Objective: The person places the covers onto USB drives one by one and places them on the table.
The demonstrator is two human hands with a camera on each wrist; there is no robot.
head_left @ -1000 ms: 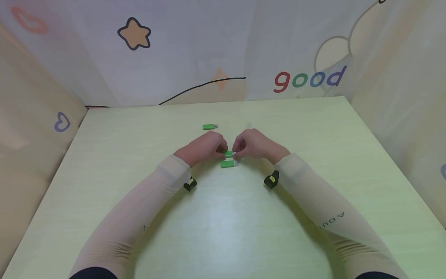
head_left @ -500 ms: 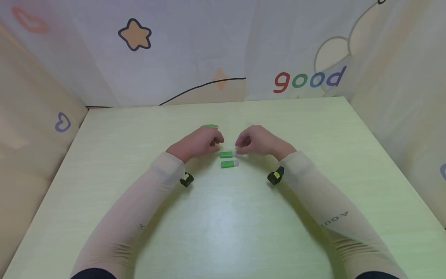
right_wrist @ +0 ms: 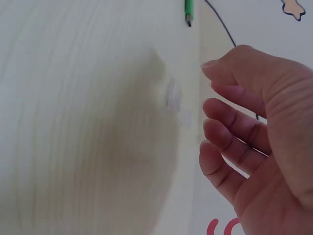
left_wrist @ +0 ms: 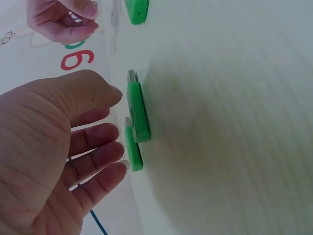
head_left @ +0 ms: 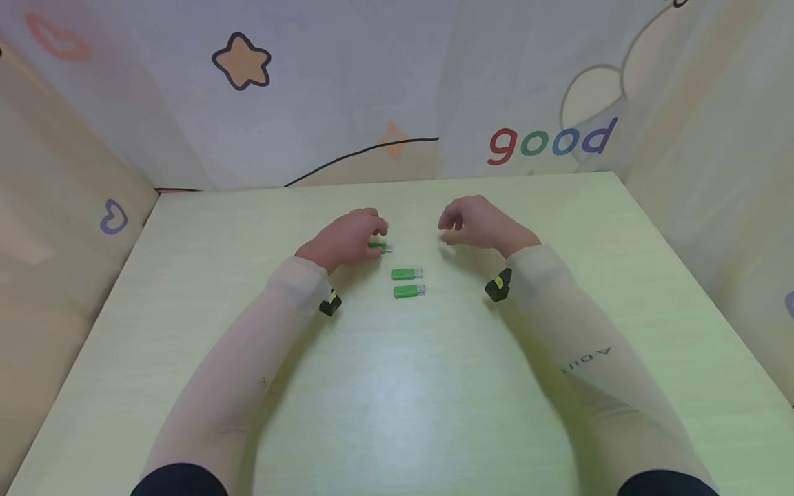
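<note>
The left hand (head_left: 343, 238), loose and empty, hung beside a green USB stick (left_wrist: 139, 111) on the surface (head_left: 384, 386); the right hand (head_left: 480, 224), likewise, near clear pieces (right_wrist: 173, 95); light pinching by the sides seemed best.

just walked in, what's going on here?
Four green USB sticks lie on a table. A person's left hand is right at two of them, fingers loose; whether it touches them is hard to tell. The right hand is near some small clear pieces, holding nothing visible. The other two sticks lie nearer the person, side by side, with neither hand on them.
</note>
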